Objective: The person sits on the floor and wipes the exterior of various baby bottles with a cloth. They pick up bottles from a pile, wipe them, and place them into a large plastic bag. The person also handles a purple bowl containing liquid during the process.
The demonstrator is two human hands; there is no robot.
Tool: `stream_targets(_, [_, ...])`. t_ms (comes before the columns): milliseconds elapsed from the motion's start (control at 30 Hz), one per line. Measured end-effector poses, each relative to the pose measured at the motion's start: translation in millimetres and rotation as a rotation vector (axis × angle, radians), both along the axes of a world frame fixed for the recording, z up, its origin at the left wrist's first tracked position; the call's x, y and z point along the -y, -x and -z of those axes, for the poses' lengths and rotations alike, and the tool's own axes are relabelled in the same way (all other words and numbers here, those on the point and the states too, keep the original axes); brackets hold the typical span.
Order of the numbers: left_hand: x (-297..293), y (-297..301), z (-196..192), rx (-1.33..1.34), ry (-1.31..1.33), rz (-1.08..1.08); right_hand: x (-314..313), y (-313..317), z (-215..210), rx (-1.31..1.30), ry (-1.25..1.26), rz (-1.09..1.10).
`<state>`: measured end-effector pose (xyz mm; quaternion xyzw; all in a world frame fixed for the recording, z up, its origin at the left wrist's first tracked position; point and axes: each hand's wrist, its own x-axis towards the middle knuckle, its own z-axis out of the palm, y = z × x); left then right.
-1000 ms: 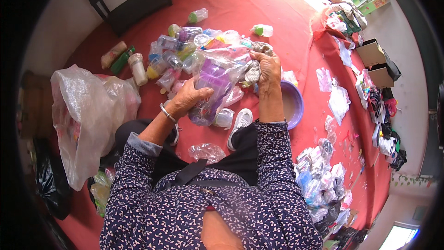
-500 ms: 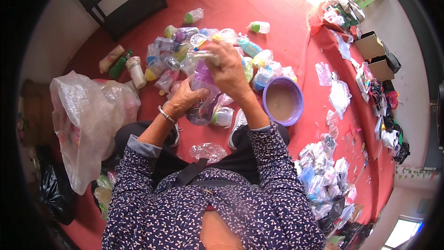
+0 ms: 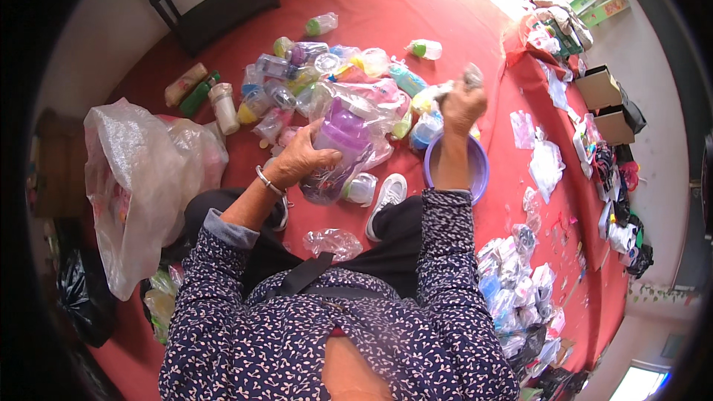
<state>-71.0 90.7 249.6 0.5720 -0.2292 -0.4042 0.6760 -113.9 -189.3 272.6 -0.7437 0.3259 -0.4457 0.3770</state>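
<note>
My left hand (image 3: 303, 157) is wrapped round a clear plastic bottle with a purple top (image 3: 345, 128), tilted away from me above the pile. Clear plastic film (image 3: 380, 115) lies loosely about the bottle's top and right side. My right hand (image 3: 462, 110) is raised at the right, closed on a crumpled greyish-white cloth (image 3: 472, 74) that sticks out past the fingers. Below that forearm stands a purple basin (image 3: 483, 172), partly covered by the arm. Beyond my left hand, several baby bottles (image 3: 276, 67) in clear wrapping lie heaped on the red floor covering.
A translucent white sack (image 3: 122, 186) stands at my left, near three bottles lying together, one of them green (image 3: 194, 100). Crumpled plastic (image 3: 333, 243) lies between my feet. At the lower right is a heap of plastic packaging (image 3: 512, 275). A black rack (image 3: 223, 15) stands far left.
My right hand has moved from the bottle's top out to the right, over the basin, carrying the cloth. My left hand still holds the bottle, whose purple top now shows more fully.
</note>
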Motion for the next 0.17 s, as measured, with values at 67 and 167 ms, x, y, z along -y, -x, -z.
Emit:
stream_targets(67, [1.6, -6.7, 8.8, 0.027, -0.070, -0.021, 10.3, 3.9, -1.8, 0.281, -0.413, -0.295])
stream_targets(167, [7.2, -6.2, 10.9, 0.014, -0.221, 0.019, -33.4, -0.6, -25.7, 0.612, -1.116, -0.763])
